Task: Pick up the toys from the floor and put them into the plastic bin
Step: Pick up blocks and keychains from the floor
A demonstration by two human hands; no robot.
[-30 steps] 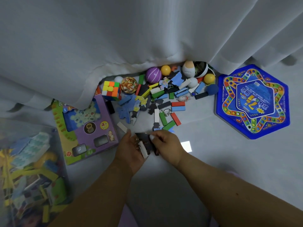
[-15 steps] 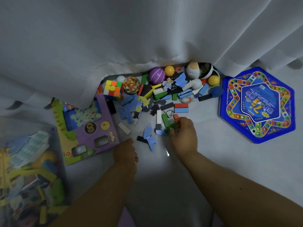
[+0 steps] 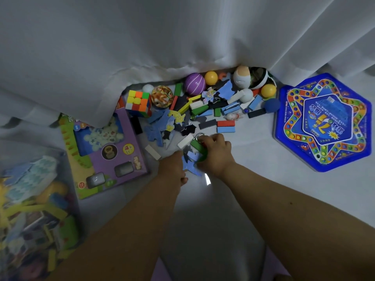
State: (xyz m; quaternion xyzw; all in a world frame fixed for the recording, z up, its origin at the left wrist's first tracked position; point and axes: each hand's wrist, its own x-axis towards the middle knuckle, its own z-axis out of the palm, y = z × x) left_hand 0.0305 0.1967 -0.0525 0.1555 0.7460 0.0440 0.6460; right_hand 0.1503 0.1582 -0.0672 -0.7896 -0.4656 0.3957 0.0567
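Curtain (image 3: 142, 47) hides toy pile's (image 3: 203, 110) back edge.

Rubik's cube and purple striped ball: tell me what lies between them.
In the head view, an orange patterned ball sits between the Rubik's cube and the purple striped ball.
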